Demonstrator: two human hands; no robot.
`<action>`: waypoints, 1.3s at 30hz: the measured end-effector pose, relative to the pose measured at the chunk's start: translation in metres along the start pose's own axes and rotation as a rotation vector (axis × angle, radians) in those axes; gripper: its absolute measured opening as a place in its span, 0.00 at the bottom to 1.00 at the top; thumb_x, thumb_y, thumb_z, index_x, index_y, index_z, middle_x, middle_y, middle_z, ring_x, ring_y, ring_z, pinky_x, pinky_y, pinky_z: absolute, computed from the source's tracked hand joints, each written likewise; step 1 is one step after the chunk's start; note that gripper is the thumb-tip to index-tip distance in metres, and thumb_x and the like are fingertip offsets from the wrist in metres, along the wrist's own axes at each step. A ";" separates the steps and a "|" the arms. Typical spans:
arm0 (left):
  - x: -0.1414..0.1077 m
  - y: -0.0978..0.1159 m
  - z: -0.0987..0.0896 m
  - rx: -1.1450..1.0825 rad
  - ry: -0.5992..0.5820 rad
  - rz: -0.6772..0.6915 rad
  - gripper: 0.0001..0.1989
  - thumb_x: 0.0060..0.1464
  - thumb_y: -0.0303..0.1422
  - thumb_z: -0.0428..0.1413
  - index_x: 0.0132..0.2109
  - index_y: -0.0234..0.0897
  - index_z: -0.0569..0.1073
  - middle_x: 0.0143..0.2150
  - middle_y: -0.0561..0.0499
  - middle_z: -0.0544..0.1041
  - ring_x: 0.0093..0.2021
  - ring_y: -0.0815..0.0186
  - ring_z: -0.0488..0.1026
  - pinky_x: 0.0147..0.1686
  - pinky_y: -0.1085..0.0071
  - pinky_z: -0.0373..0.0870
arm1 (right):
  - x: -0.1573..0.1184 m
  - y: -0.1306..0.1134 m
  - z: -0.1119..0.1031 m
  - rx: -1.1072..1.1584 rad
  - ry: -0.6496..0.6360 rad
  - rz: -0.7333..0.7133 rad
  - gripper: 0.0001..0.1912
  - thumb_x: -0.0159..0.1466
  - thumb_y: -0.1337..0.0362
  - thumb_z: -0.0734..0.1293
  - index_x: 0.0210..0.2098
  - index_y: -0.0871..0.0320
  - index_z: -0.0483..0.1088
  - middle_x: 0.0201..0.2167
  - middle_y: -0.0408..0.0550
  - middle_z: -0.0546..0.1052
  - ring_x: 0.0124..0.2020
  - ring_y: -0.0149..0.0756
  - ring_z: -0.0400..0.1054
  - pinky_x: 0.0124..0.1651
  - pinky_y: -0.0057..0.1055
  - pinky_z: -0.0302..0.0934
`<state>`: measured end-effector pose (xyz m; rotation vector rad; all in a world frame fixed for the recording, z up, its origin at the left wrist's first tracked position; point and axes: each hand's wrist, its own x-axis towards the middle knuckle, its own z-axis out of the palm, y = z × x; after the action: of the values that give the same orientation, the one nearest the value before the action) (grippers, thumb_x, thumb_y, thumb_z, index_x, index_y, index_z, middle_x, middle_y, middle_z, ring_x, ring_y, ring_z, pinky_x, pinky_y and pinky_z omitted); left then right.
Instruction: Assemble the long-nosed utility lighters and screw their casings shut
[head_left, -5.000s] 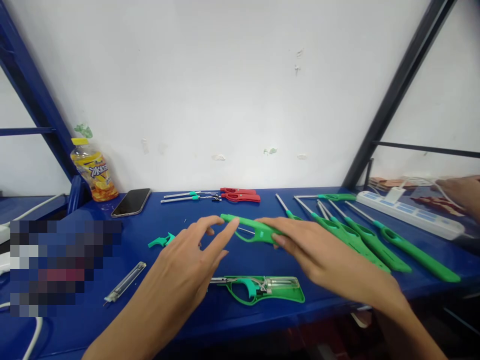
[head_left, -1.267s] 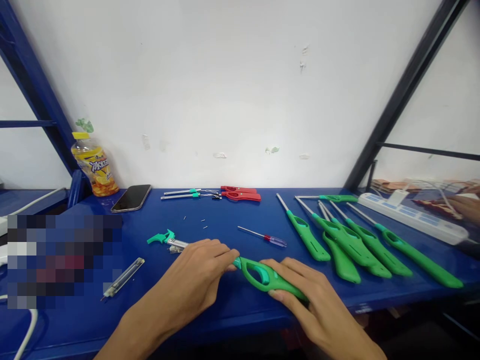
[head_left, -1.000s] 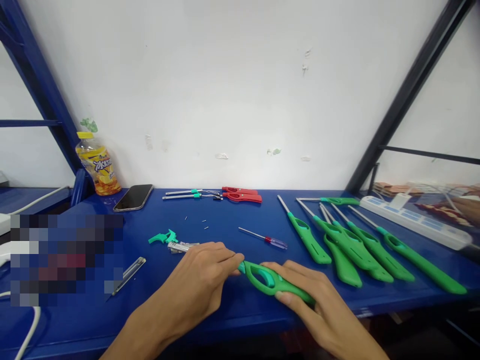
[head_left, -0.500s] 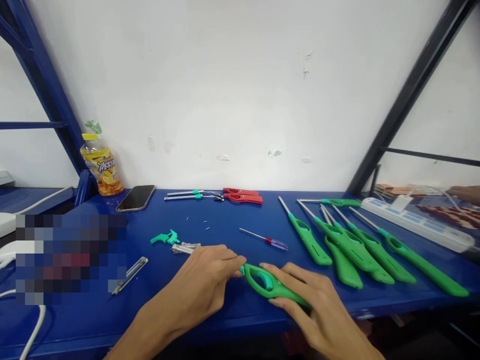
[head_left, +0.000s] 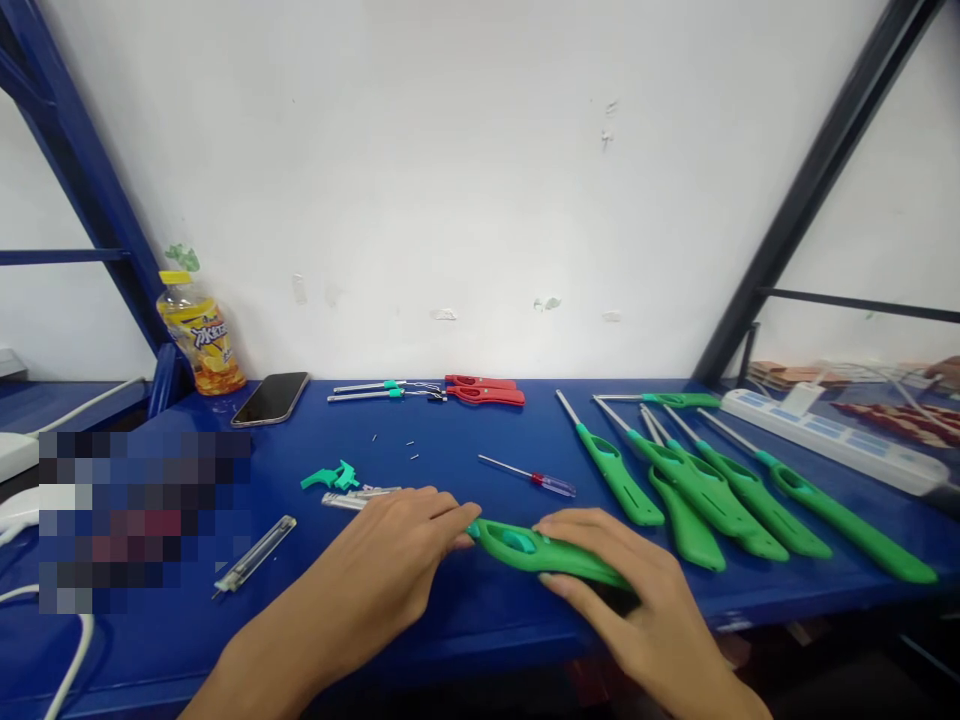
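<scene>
A green long-nosed gas lighter (head_left: 504,548) is held between my two hands above the front of the blue table. My left hand (head_left: 409,545) is closed round its nozzle end, and the fingers hide most of the metal tube. Round the handle's right part my right hand (head_left: 611,570) is closed, thumb below and fingers above. Just left of my left hand lie clear-and-metal lighter parts (head_left: 345,500) and a loose teal trigger piece (head_left: 330,476). Behind the hands lies a screwdriver (head_left: 553,485) with a purple handle.
Several green lighters (head_left: 705,490) lie at the right, beside a white power strip (head_left: 832,440). Red lighter handles (head_left: 487,396) with wired tubes lie near the wall. A phone (head_left: 270,398), a drink bottle (head_left: 199,335) and a clear narrow part (head_left: 259,555) are at the left.
The held lighter has rolled so its trigger opening looks narrower, and it has shifted slightly left with my left hand. Both hands keep their hold.
</scene>
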<state>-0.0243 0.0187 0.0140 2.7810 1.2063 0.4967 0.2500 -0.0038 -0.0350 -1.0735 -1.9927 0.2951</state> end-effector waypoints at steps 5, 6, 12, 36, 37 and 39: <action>-0.003 0.006 -0.001 0.084 0.021 0.019 0.15 0.73 0.28 0.51 0.61 0.38 0.75 0.47 0.46 0.82 0.44 0.54 0.79 0.43 0.59 0.75 | -0.001 0.004 -0.002 0.033 0.088 0.059 0.09 0.70 0.57 0.72 0.48 0.46 0.83 0.45 0.43 0.88 0.45 0.44 0.84 0.51 0.33 0.78; -0.002 0.007 0.000 0.108 0.018 0.038 0.15 0.72 0.27 0.51 0.61 0.37 0.74 0.47 0.45 0.82 0.44 0.54 0.79 0.42 0.58 0.76 | -0.001 0.005 -0.003 0.025 0.085 0.073 0.09 0.70 0.57 0.73 0.47 0.46 0.84 0.45 0.43 0.88 0.45 0.45 0.84 0.51 0.34 0.78; 0.005 0.016 0.004 0.306 0.048 0.143 0.26 0.62 0.16 0.49 0.65 0.28 0.72 0.49 0.41 0.83 0.48 0.49 0.81 0.45 0.52 0.80 | -0.004 0.011 -0.009 -0.001 0.061 0.165 0.11 0.70 0.52 0.71 0.46 0.44 0.86 0.46 0.43 0.88 0.48 0.48 0.84 0.54 0.39 0.78; 0.009 0.035 -0.001 0.101 -0.127 -0.119 0.14 0.77 0.31 0.42 0.46 0.42 0.72 0.37 0.51 0.81 0.32 0.55 0.79 0.32 0.63 0.68 | 0.001 0.005 -0.011 0.372 -0.043 0.429 0.19 0.70 0.45 0.69 0.42 0.52 0.84 0.31 0.45 0.83 0.22 0.34 0.73 0.29 0.29 0.74; 0.009 0.035 -0.001 0.093 -0.134 -0.121 0.15 0.77 0.31 0.42 0.45 0.42 0.72 0.37 0.50 0.81 0.34 0.54 0.79 0.33 0.62 0.69 | 0.001 0.007 -0.011 0.388 -0.047 0.443 0.19 0.69 0.45 0.70 0.42 0.52 0.84 0.31 0.45 0.82 0.22 0.33 0.72 0.30 0.30 0.75; 0.008 0.036 0.001 0.094 -0.146 -0.106 0.16 0.76 0.29 0.42 0.47 0.41 0.74 0.41 0.48 0.82 0.37 0.54 0.80 0.36 0.61 0.72 | 0.000 0.009 -0.009 0.419 -0.041 0.456 0.19 0.68 0.44 0.71 0.41 0.52 0.83 0.34 0.45 0.82 0.21 0.31 0.69 0.32 0.31 0.76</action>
<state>0.0063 -0.0001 0.0217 2.7534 1.3670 0.2296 0.2624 0.0004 -0.0343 -1.2337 -1.5982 0.9371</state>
